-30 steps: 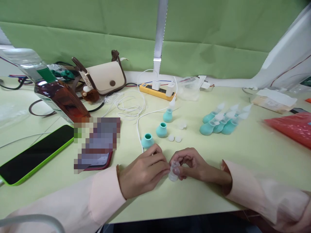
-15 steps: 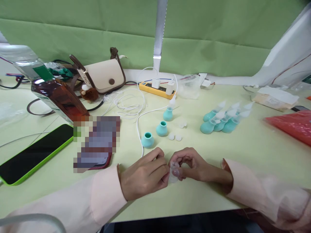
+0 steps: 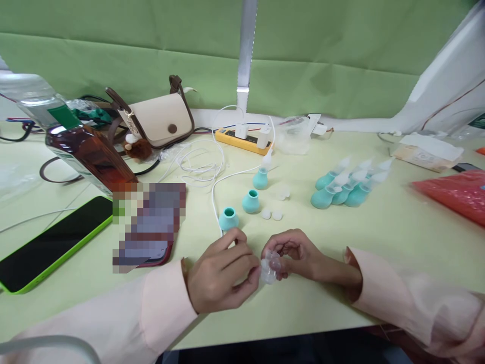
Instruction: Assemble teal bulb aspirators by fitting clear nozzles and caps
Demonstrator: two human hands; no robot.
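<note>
In front of me a small clear plastic piece [image 3: 269,274] is pinched between the thumb and fingers of my right hand [image 3: 299,255]. My left hand [image 3: 223,275] has its fingers curled, and their tips meet the left side of that same piece. Just beyond my left hand stands an open-mouthed turquoise squeeze bulb [image 3: 229,222], with another open bulb [image 3: 250,204] behind it. A third bulb [image 3: 260,180] farther back carries a translucent pointed tip. Two small whitish discs [image 3: 266,215] and a translucent cap-like part [image 3: 283,194] lie to the right of these bulbs.
Several tipped bulbs [image 3: 322,197] lie clustered at right, near a red bag [image 3: 454,197]. At left are a green-cased phone [image 3: 56,242], a second, blurred phone [image 3: 151,227], a tilted bottle [image 3: 91,156] and a handbag [image 3: 162,121]. A yellow power strip [image 3: 242,141] trails white cable.
The clear piece has turned in my fingers, showing a different side. My left fingers have loosened and shifted slightly left. The things on the table stay put; the view has moved a little.
</note>
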